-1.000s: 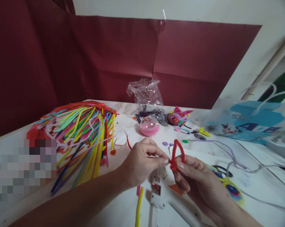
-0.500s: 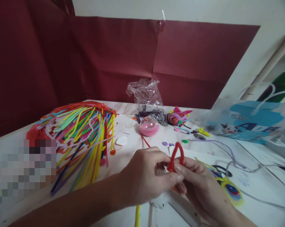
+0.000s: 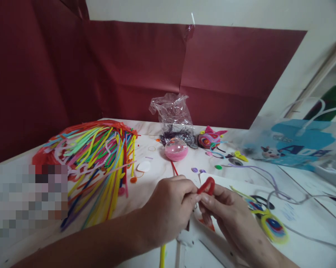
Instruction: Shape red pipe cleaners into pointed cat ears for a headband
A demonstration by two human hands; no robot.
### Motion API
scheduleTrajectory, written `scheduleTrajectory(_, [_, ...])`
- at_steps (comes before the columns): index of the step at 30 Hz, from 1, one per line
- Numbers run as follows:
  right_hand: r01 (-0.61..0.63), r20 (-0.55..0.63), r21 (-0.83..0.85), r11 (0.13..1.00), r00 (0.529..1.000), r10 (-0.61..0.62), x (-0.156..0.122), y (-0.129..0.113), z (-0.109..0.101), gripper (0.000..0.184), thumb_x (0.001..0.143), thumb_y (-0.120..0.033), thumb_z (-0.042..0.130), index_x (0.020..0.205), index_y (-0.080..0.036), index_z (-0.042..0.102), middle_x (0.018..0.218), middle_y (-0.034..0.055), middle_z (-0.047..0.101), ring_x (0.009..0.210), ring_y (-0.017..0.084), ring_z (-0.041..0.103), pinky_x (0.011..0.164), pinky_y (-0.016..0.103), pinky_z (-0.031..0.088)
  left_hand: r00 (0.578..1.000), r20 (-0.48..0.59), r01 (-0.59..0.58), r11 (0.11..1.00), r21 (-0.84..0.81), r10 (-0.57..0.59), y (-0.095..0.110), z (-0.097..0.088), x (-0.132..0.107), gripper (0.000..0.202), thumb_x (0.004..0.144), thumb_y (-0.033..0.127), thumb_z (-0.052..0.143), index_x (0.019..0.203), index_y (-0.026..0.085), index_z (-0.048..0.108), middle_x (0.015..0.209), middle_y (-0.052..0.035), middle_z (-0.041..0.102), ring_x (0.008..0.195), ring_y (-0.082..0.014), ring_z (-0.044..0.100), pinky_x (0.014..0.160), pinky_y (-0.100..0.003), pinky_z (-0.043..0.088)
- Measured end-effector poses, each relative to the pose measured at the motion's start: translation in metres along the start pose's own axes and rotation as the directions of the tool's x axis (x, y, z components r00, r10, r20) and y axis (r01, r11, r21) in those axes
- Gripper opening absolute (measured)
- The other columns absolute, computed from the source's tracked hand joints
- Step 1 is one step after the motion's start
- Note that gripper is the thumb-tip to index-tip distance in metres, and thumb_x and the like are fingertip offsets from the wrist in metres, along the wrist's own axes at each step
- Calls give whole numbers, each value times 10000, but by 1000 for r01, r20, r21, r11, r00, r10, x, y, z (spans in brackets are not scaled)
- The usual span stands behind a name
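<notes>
1. Pipe cleaner (image 3: 210,181), red and bent into a small loop, is held up between the two hands, above the white table (image 3: 161,169).
2. Left hand (image 3: 170,208): thumb and forefinger are together, clamped at the loop's base; the other fingers curl under, partly hidden.
3. Right hand (image 3: 232,212): thumb and forefinger are pressed on the same base from the other side, fingertips nearly meeting the left ones.
4. A thin red strand (image 3: 174,168) shows beyond the left hand; whether it joins the loop is hidden.
5. The step in hand looks like pinching or twisting the loop's base to fix its shape.
6. The next move seems to call for a steady right pinch while the left fingertips turn, clear of the white glue gun (image 3: 187,239) below.
</notes>
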State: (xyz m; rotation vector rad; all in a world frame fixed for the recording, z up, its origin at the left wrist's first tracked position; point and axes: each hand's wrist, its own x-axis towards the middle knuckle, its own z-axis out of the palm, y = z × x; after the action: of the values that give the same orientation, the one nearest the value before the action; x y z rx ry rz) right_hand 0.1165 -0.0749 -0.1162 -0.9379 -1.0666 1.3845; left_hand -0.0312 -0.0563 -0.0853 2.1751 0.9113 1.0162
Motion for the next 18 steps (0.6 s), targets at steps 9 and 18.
scheduleTrajectory(9, [76,-28,-63,995,997,-78,-5,1,-4,194,666,-305,722,593,-146,638,487,-18,526,455,84,418,441,201,347,987,45,161,976,-149,-156,0,-5,3,180,749,202,512,573,163,520,533,39,488,533,-87,468,506,-197,345])
scheduleTrajectory(18, [116,-27,-188,975,992,-123,-4,1,-4,177,679,-314,709,594,-166,662,515,-11,526,477,91,418,441,203,345,950,168,306,882,-358,-261,-4,-2,4,122,744,227,487,680,157,564,584,14,557,519,-103,515,482,-210,396])
